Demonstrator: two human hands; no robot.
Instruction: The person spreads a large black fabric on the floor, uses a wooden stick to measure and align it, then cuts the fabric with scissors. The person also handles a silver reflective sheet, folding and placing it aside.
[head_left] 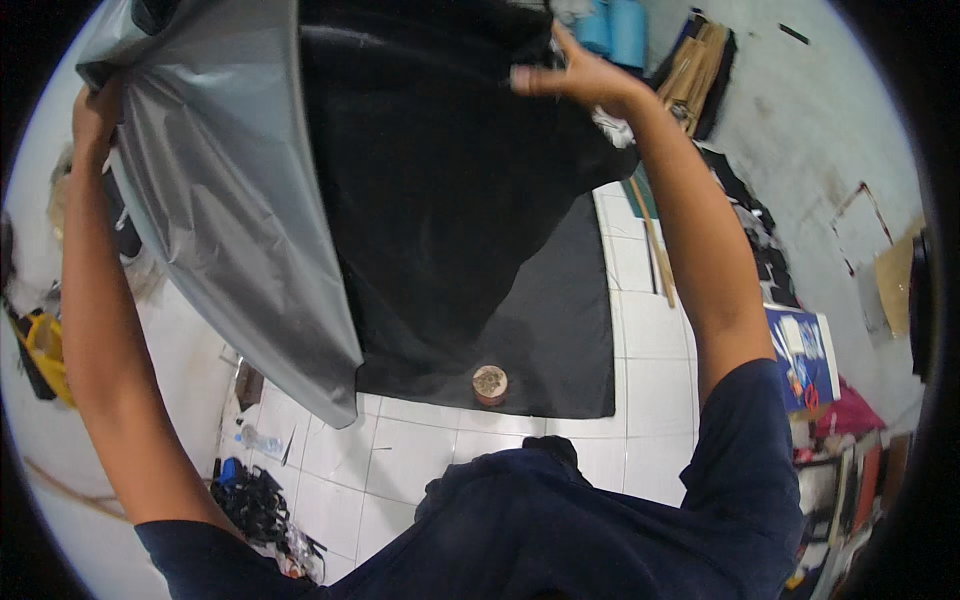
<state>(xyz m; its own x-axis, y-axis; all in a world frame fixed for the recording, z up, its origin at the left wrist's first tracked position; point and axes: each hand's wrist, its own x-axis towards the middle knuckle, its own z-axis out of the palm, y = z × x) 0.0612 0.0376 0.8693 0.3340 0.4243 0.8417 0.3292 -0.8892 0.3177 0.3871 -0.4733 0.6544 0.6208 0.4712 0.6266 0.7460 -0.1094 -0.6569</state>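
A large sheet, silver-grey on one face and black on the other, is raised in front of me. My left hand is closed on its silver edge at the far left. At the upper right, my right hand is beside the black part, thumb and forefinger spread apart. The thumb is blurred and overlaps the black material; the other fingers are hard to see. Beneath, a dark sheet lies flat on the floor. A small round tan object stands near its front edge.
White floor tiles surround the dark sheet. Black straps or scraps and a clear bottle lie at left. Blue rolls and tan rolled material stand at the back right. A thin wooden stick and a blue board are at right.
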